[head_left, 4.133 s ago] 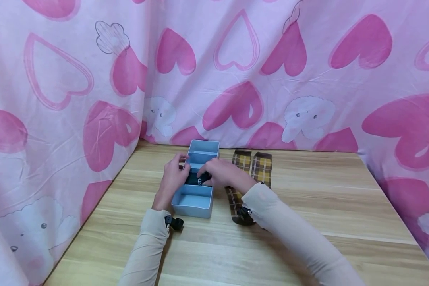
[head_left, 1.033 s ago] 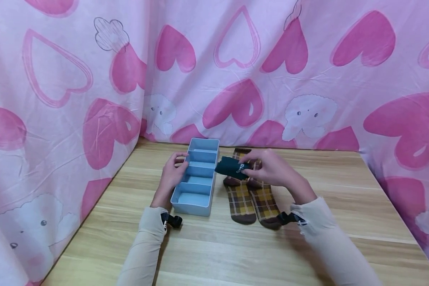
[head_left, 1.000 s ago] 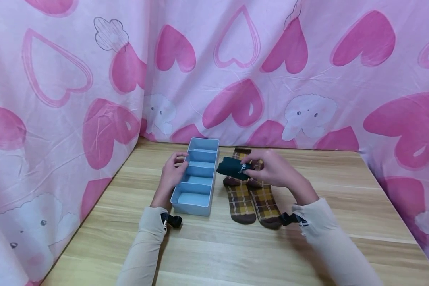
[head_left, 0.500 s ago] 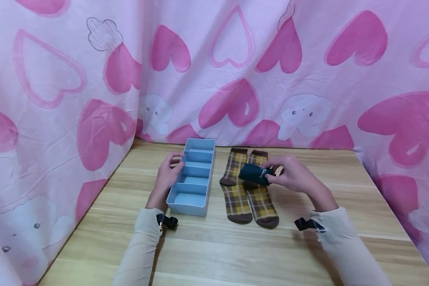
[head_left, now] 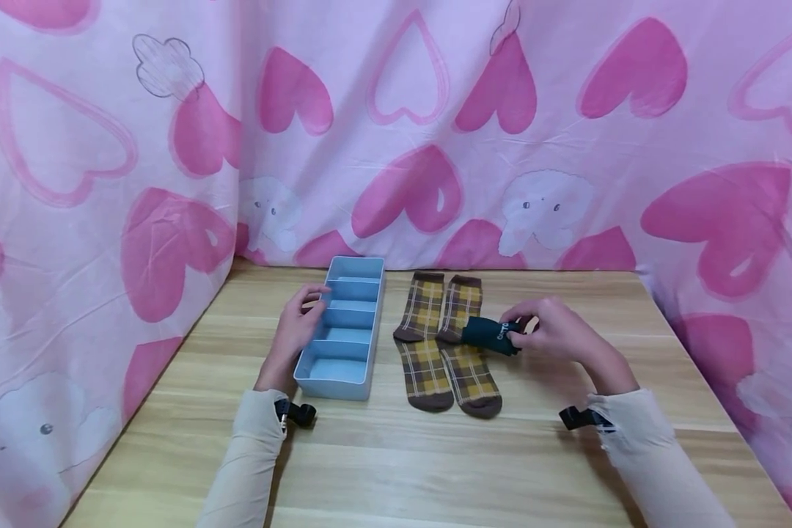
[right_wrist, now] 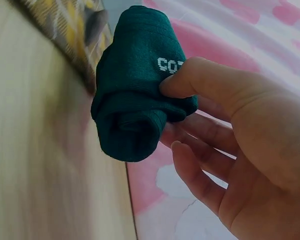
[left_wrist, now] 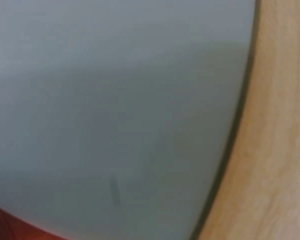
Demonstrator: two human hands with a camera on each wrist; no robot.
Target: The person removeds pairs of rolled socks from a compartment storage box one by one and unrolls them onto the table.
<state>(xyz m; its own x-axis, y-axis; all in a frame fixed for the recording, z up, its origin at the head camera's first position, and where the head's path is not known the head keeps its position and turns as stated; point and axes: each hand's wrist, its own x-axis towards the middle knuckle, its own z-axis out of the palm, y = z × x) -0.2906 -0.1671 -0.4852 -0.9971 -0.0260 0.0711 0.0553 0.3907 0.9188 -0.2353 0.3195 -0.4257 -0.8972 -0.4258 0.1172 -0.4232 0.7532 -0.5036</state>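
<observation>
A rolled dark green sock bundle (head_left: pixel 488 334) with white lettering is pinched between the thumb and fingers of my right hand (head_left: pixel 554 331). The right wrist view shows the thumb on the lettered side of the sock roll (right_wrist: pixel 135 85) and its spiral end. Beneath and left of it, two brown-and-yellow plaid socks (head_left: pixel 429 370) lie flat and side by side, their upper parts offset from their foot parts. My left hand (head_left: pixel 298 323) rests with loosely bent fingers at the left rim of a blue-grey divided box (head_left: pixel 336 390), whose compartments are empty.
The wooden table (head_left: pixel 422 469) runs back to a pink heart-patterned curtain (head_left: pixel 402 198), which also hangs along the left and right. In the left wrist view a grey box wall (left_wrist: pixel 115 115) fills most of the picture.
My right hand lifted the dark green sock roll out of the box and carried it right, past the plaid socks, lowering it a little. The left hand stays at the box rim.
</observation>
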